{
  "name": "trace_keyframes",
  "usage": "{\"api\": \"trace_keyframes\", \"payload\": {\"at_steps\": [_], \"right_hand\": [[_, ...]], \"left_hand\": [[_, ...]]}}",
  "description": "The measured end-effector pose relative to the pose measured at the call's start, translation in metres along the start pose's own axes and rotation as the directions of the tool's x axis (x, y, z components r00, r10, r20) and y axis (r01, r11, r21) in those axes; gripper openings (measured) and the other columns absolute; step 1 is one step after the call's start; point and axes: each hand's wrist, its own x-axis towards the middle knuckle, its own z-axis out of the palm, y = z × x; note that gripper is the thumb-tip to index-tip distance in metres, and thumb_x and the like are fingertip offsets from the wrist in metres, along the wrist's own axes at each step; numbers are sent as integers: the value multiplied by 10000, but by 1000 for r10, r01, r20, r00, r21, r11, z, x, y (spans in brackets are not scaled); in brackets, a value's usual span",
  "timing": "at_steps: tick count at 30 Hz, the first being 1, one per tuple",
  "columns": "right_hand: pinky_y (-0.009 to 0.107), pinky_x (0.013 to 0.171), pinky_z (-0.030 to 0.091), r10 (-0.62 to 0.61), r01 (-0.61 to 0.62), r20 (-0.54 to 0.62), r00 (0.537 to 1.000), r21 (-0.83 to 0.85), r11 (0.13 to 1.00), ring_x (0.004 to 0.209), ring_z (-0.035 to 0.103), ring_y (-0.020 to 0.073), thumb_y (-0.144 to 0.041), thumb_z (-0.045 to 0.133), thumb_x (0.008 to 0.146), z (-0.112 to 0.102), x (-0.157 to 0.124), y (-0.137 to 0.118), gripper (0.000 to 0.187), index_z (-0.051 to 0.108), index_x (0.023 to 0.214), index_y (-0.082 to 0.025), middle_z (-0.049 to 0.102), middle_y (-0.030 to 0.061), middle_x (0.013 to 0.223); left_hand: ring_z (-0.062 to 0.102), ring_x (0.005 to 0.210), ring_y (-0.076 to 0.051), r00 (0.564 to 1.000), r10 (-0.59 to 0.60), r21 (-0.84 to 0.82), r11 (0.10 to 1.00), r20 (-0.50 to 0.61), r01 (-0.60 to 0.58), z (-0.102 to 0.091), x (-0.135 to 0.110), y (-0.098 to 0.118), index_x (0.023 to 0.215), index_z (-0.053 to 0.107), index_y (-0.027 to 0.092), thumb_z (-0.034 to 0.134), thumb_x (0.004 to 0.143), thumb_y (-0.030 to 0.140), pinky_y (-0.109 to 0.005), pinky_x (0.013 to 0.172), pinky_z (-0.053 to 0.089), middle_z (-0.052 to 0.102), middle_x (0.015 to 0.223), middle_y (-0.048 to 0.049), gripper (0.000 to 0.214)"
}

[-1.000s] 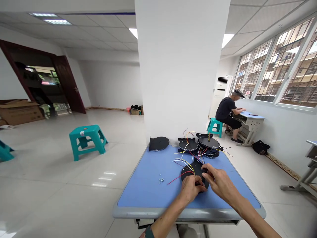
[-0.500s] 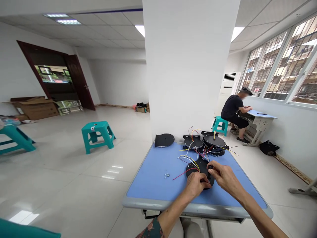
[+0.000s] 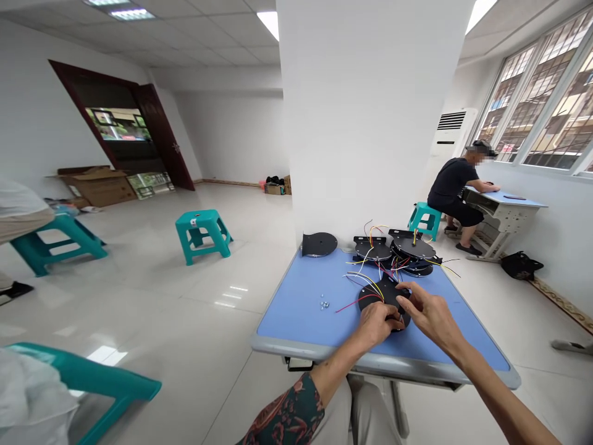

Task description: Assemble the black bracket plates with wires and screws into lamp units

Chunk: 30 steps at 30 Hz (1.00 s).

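A round black plate (image 3: 370, 295) with red, yellow and white wires lies near the middle of the blue table. My left hand (image 3: 377, 324) rests at its near side, fingers pinched low over the plate; whatever is between them is hidden. Above the plate's right side, my right hand (image 3: 428, 312) has thumb and fingers closed around the top of a black-handled screwdriver (image 3: 403, 293), mostly covered by the fingers and dark against the plate. Left of the wires sit several small shiny screws (image 3: 325, 305).
Several wired black plates (image 3: 414, 247) are stacked at the table's (image 3: 287, 309) back right, and another black plate (image 3: 320, 245) lies at its back left. A white pillar (image 3: 365, 123) stands behind. Green stools (image 3: 204, 222) and a seated person (image 3: 456, 185) are farther off.
The view has tilted down and turned left, bringing more of a seated person at the far left into sight. Both hands stay at the same plate; the right fingers have shifted slightly.
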Motion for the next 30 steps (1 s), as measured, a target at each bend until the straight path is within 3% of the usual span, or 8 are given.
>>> {"api": "trace_keyframes", "payload": {"at_steps": [3, 8, 13, 18, 21, 23, 27, 30], "right_hand": [[272, 501, 353, 7, -9, 56, 998, 40, 999, 455, 482, 157, -511, 523, 925, -6, 3, 0, 282, 621, 924, -246, 543, -51, 520], [275, 494, 331, 72, -75, -131, 989, -19, 997, 427, 432, 153, -506, 527, 868, 6, -3, -1, 266, 526, 807, -247, 492, -53, 492], [274, 488, 317, 112, -142, -352, 929, -60, 988, 408, 393, 144, -596, 485, 875, 22, -9, -6, 365, 464, 753, -252, 433, -59, 472], [272, 496, 347, 157, -142, -365, 917, 69, 987, 431, 410, 130, -654, 546, 853, 21, -14, -8, 427, 534, 785, -233, 473, -54, 489], [253, 478, 349, 251, -149, -366, 896, 285, 947, 447, 423, 115, -605, 629, 857, 9, -20, -6, 387, 599, 870, -220, 511, -57, 513], [236, 443, 315, 329, -132, -366, 871, 469, 873, 426, 405, 101, -561, 668, 868, 0, -21, -3, 347, 609, 909, -221, 483, -75, 487], [212, 390, 275, 468, -69, -303, 830, 778, 625, 383, 370, 70, -505, 789, 787, -9, -12, 9, 350, 607, 838, -211, 393, -108, 469], [195, 368, 274, 558, -69, -247, 792, 873, 484, 379, 361, 55, -481, 854, 715, -5, -4, 17, 385, 602, 783, -197, 372, -112, 482]], "left_hand": [[691, 910, -197, 1000, 2, -2, 1000, -8, -2, 1, 0, -1, 923, 808, 219, 696, 874, 231, -260, 802, 450, 790, 938, -20, 122], [684, 947, -209, 999, 6, 0, 1000, -32, -6, 2, -1, -3, 941, 807, 236, 695, 875, 245, -270, 850, 458, 788, 958, -27, 130], [679, 977, -216, 998, 36, -32, 999, -46, -37, 6, 1, -7, 944, 799, 239, 726, 857, 269, -279, 872, 461, 788, 974, -27, 117], [701, 889, -194, 997, 45, -256, 965, -62, -60, 8, 1, -9, 931, 785, 193, 749, 807, 200, -270, 824, 505, 785, 923, -37, 129], [711, 893, -179, 984, 67, -459, 878, -162, -136, -18, -8, -19, 963, 773, 165, 734, 789, 160, -239, 782, 528, 780, 994, -59, 179], [710, 933, -181, 950, 23, -451, 876, -312, -170, -50, -17, -35, 950, 770, 171, 695, 827, 178, -249, 835, 530, 779, 1002, -60, 144], [695, 813, -178, 843, -212, -193, 972, -494, 132, -116, -34, -80, 861, 753, 186, 668, 824, 154, -268, 795, 515, 760, 844, -31, 98], [678, 809, -190, 892, -211, 45, 967, -399, 249, -138, -40, -106, 865, 758, 192, 707, 796, 164, -281, 795, 499, 739, 807, -21, 90]]}}
